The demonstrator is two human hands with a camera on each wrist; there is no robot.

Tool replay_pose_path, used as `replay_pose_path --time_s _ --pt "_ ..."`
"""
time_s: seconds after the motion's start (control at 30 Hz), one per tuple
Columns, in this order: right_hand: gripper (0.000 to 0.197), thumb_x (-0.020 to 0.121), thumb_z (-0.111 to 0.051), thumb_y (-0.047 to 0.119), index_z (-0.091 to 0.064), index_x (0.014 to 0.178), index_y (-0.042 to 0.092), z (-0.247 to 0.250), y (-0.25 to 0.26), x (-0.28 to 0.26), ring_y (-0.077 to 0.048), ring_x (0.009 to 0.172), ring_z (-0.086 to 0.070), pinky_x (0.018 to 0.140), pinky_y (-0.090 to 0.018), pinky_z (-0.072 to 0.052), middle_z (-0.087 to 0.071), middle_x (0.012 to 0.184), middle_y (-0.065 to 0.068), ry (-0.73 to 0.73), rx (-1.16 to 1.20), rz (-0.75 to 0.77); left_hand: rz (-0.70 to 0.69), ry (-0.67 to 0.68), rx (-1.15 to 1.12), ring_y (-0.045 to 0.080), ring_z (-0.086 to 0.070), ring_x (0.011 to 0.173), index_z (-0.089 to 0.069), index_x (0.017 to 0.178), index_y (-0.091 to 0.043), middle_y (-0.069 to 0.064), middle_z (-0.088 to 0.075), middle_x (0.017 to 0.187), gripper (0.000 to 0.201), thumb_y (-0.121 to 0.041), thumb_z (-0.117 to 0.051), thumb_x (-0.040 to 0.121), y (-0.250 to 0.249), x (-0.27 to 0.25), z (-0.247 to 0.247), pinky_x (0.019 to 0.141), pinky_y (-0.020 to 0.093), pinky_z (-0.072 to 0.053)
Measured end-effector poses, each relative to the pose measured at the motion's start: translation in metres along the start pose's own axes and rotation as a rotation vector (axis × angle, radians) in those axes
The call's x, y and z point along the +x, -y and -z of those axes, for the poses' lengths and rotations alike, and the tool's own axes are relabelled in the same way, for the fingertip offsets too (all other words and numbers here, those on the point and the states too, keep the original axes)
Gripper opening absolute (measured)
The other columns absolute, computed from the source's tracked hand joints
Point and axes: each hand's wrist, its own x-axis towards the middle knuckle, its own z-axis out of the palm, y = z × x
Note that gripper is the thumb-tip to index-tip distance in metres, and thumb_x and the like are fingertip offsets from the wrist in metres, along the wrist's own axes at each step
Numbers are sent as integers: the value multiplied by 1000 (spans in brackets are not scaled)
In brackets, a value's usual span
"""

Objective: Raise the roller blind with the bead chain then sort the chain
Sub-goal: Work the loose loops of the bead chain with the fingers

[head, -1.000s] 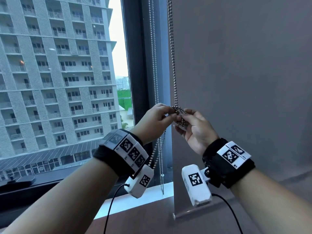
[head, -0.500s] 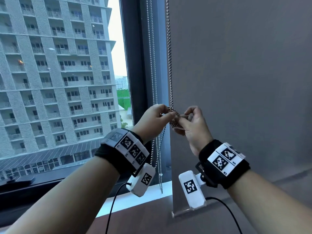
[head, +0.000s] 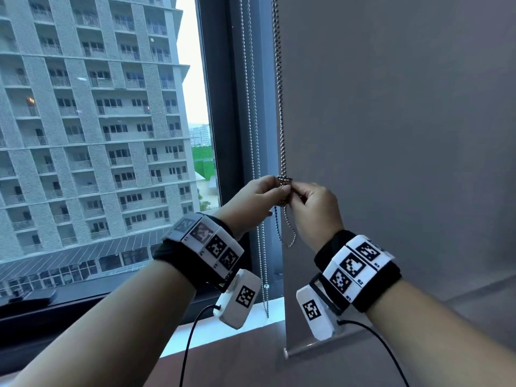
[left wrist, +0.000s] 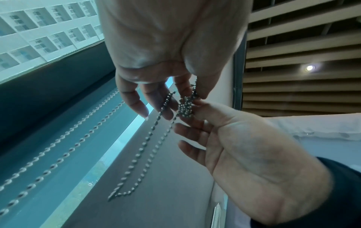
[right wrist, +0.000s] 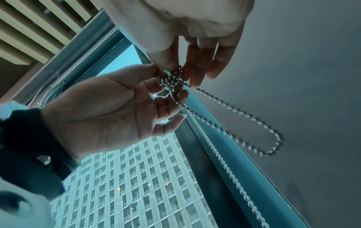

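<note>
Head view: a person stands at a window. Their left hand [head: 259, 196] and right hand [head: 312, 202] meet in front of the left edge of a grey roller blind [head: 391, 135], whose bottom bar sits near the sill. Both hands pinch a small bunched knot [head: 284, 188] in the bead chain [head: 279, 93], which hangs straight down from above into the knot. A short loop dangles below the hands. A second pair of chain strands [head: 252, 135] hangs free just to the left, against the dark window frame [head: 220, 107].

Left wrist view: the left hand's thumb and forefinger grasp the chain at the knot [left wrist: 186, 108], the other fingers loosely extended. The right hand's [left wrist: 244, 146] fingertips pinch the same bunch from below.

Right wrist view: the right hand [right wrist: 195, 46] grips the knot [right wrist: 171, 78] between thumb and fingers; the left hand [right wrist: 109, 104] grips it from the other side. The loop [right wrist: 273, 146] trails away.

The step in hand appears to be the chain sorting, either tying or loosening the bunch. The next move likely needs fine fingertip work on the knot without tugging the chain.
</note>
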Motion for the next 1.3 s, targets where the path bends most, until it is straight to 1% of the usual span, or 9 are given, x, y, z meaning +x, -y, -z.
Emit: replay_pose_path --time_s 0.1,0.2,0.3,0.4,0.57,0.9,1.03,1.13,1.3 --pt "25 91 -45 18 -69 98 14 -3 2 2 -25 92 -63 84 -40 -56 -58 98 -12 100 91 -69 30 25 -42 13 -59 78 -55 101 -12 0 -59 84 16 -20 -42 96 -4 -2 0 76 31 -41" --pt "29 97 -41 13 -64 114 12 -2 9 3 -20 105 -59 82 -19 -53 -50 113 -11 212 272 -180 50 64 -82 15 -62 74 -54 99 -15 -1 -60 81 16 -18 -38 96 -5 -2 3 77 32 -39" --pt "29 98 -39 9 -62 116 10 3 12 5 -8 91 -58 66 -6 -46 -53 108 -4 283 357 -220 86 128 -141 19 -65 78 -54 104 -16 0 -64 83 16 -19 -40 96 -3 -3 8 76 33 -40" --pt "27 98 -36 8 -62 107 12 11 18 8 -10 72 -55 52 -11 -45 -60 90 -8 364 483 -327 89 200 -219 28 -63 90 -53 111 -15 10 -65 94 25 -26 -48 89 -1 -6 12 79 37 -44" --pt "25 98 -36 13 -57 85 16 19 22 16 -15 57 -38 55 -27 -29 -46 68 -6 427 402 -307 85 322 -265 31 -61 93 -49 113 -12 15 -66 98 33 -30 -46 86 -5 -9 14 78 37 -43" --pt "18 97 -42 18 -55 85 19 20 18 15 -24 85 -50 88 -43 -40 -55 75 -1 470 515 -291 66 305 -286 26 -60 102 -57 90 -16 6 -65 96 17 -32 -53 84 -3 -8 22 82 38 -43" --pt "20 97 -41 16 -53 82 20 20 17 19 -19 77 -48 78 -34 -39 -53 74 -2 468 410 -243 51 228 -226 20 -64 97 -59 86 -18 5 -67 95 18 -34 -56 81 -2 -9 21 88 40 -43" --pt "20 97 -40 10 -55 85 17 19 13 19 4 56 -53 61 -12 -44 -54 70 4 508 400 -152 45 212 -212 25 -65 95 -57 85 -16 3 -68 88 18 -32 -53 79 -2 -8 18 89 42 -43" --pt "26 96 -44 8 -58 76 19 21 11 22 5 59 -52 64 -11 -41 -53 73 7 537 262 -20 81 285 -243 27 -64 97 -53 99 -10 -2 -68 89 30 -33 -51 81 1 -8 21 79 35 -44"
